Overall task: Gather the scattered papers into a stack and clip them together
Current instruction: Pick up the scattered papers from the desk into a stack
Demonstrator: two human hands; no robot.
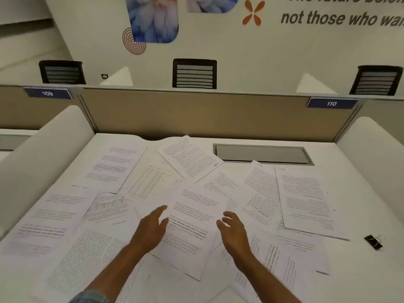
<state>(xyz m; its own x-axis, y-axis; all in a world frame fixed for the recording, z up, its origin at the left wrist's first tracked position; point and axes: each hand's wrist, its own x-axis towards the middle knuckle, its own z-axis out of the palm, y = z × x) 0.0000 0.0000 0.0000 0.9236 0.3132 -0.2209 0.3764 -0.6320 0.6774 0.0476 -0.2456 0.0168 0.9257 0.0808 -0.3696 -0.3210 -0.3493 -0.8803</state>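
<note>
Printed papers (113,169) lie scattered and overlapping across most of a white desk (354,171), turned at many angles, none of them squared into a stack. One text sheet (192,221) lies on top of the others near the front middle, tilted slightly, and the two hands flank it. The left hand (150,228) is over that sheet's left edge with its fingers loosely spread and its thumb pointing up toward the far side; it grips nothing, and whether it touches the paper cannot be told. The right hand (234,232) is at the sheet's right edge, fingers relaxed and slightly curled, also holding nothing. A bit of blue sleeve (91,297) shows on the left forearm at the bottom edge. A black binder clip (373,242) lies on bare desk at the right, just beside the rightmost sheets and well apart from both hands. Near the back of the desk, on the right, a grey cable hatch (262,154) is set into the surface, with the corner of one sheet touching its left end. A tan partition (196,114) closes the back of the desk and carries blue number plates reading 109 (47,93) and 110 (331,103). White rounded side dividers (43,154) stand at either side. Beyond the partition, black office chair backs (194,74) face a wall with a flower mural (153,18) and partly cut-off lettering.
</note>
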